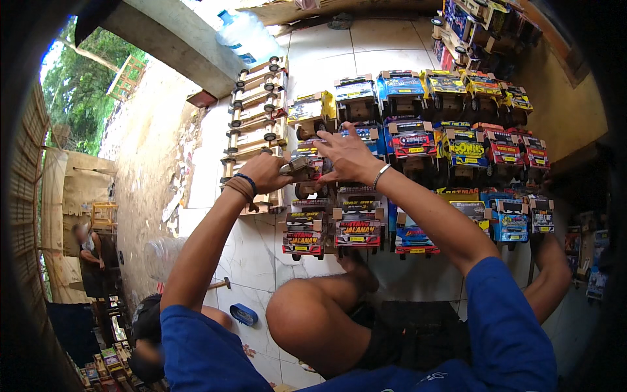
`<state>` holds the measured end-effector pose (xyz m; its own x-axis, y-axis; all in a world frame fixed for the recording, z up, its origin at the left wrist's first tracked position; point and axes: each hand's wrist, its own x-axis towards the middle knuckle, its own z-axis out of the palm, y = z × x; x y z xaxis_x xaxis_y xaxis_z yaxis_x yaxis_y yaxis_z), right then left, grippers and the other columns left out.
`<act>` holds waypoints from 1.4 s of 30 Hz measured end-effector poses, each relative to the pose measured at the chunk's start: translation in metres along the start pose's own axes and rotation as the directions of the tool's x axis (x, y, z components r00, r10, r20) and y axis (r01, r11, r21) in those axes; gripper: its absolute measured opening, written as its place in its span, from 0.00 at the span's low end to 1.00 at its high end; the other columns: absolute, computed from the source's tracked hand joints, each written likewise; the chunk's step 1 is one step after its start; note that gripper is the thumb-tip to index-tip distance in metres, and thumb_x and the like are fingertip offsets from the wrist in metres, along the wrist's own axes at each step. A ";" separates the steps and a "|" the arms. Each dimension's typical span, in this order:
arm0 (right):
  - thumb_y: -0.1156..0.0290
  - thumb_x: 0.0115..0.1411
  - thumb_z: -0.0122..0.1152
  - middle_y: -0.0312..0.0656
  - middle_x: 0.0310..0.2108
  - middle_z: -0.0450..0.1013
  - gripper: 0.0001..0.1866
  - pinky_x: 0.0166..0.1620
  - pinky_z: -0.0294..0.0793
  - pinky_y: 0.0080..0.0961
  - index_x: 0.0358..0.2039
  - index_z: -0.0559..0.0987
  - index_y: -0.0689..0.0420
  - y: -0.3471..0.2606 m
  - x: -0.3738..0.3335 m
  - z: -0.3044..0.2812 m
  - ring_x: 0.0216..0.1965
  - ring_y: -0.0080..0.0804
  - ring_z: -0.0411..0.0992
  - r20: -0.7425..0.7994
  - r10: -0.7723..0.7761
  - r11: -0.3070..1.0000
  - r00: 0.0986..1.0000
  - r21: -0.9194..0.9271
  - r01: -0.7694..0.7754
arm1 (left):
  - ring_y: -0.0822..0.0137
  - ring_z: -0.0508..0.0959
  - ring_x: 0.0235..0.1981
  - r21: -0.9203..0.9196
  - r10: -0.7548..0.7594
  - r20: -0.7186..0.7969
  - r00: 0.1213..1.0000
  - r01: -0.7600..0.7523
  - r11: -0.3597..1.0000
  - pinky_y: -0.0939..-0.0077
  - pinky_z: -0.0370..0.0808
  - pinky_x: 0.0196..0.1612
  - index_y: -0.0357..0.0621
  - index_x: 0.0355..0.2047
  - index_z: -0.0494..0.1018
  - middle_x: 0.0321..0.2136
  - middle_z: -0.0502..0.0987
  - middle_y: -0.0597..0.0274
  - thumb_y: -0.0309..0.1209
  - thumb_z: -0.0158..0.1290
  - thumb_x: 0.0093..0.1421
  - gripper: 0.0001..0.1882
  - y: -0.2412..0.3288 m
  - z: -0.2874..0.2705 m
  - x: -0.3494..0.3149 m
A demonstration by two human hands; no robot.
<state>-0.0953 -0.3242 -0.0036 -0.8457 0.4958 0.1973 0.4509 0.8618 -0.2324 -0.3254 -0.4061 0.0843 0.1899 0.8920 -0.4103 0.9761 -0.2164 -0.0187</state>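
Note:
My left hand [262, 174] is closed around a small grey metal tool [299, 171], whose exact kind I cannot make out. The tool points right, over a toy truck [304, 151] in the leftmost column of painted toy trucks. Just right of it, my right hand [351, 159] is spread over the same truck and a blue toy truck [372, 145], fingers apart and thumb low. Whether its fingertips touch the trucks is unclear. In front stand two red and black toy trucks [304, 233], [358, 225] with wheels showing. Part of the middle row is hidden under my hands.
A row of wooden chassis with black wheels [256, 124] stands at left, near a clear water jug [243, 38]. More toy trucks [480, 29] are piled at far right. A hammer [221, 284] and blue oval container [243, 315] lie near my knee. Another person [147, 320] sits lower left.

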 end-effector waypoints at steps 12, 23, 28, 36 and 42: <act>0.38 0.47 0.69 0.41 0.56 0.69 0.44 0.65 0.47 0.54 0.58 0.72 0.55 -0.001 -0.004 0.014 0.54 0.35 0.72 -0.083 -0.025 0.999 0.996 0.021 0.027 | 0.43 0.80 0.28 -0.117 -0.054 0.098 0.994 0.065 0.991 0.53 0.76 0.36 0.40 0.35 0.80 0.23 0.78 0.38 0.63 0.50 0.59 0.34 0.012 -0.027 0.010; 0.40 0.47 0.70 0.36 0.49 0.75 0.42 0.63 0.49 0.53 0.58 0.72 0.51 -0.003 -0.003 0.010 0.49 0.34 0.74 -0.080 0.009 0.995 0.997 0.096 -0.002 | 0.47 0.80 0.25 -0.105 0.029 0.149 0.988 -0.013 0.994 0.55 0.76 0.33 0.42 0.37 0.80 0.22 0.78 0.41 0.64 0.50 0.59 0.34 0.004 -0.022 0.027; 0.41 0.46 0.71 0.35 0.49 0.75 0.41 0.63 0.50 0.52 0.58 0.73 0.49 -0.003 -0.002 0.012 0.49 0.33 0.74 -0.081 0.027 0.994 0.996 0.109 -0.018 | 0.47 0.80 0.24 -0.129 0.075 0.100 0.992 -0.062 0.990 0.54 0.75 0.31 0.42 0.38 0.79 0.21 0.78 0.41 0.65 0.50 0.59 0.34 0.006 -0.023 0.027; 0.44 0.45 0.73 0.35 0.52 0.74 0.41 0.63 0.51 0.49 0.58 0.72 0.48 -0.005 -0.005 0.017 0.51 0.33 0.74 -0.181 0.042 0.990 0.983 0.139 -0.016 | 0.49 0.79 0.21 -0.078 0.032 0.156 0.987 -0.020 0.997 0.56 0.75 0.29 0.36 0.31 0.79 0.20 0.77 0.41 0.64 0.50 0.59 0.36 0.010 -0.024 0.033; 0.46 0.46 0.73 0.35 0.53 0.74 0.41 0.63 0.51 0.50 0.58 0.71 0.47 -0.005 -0.006 0.017 0.51 0.32 0.74 -0.161 0.046 0.986 0.986 0.164 -0.020 | 0.49 0.79 0.21 -0.072 0.004 0.145 0.989 0.006 0.997 0.56 0.75 0.30 0.37 0.34 0.79 0.20 0.77 0.42 0.61 0.52 0.59 0.33 0.013 -0.022 0.033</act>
<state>-0.0975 -0.3334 -0.0194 -0.7667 0.5461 0.3374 0.4147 0.8226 -0.3890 -0.3045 -0.3708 0.0902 0.1765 0.8239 -0.5385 0.9824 -0.1815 0.0443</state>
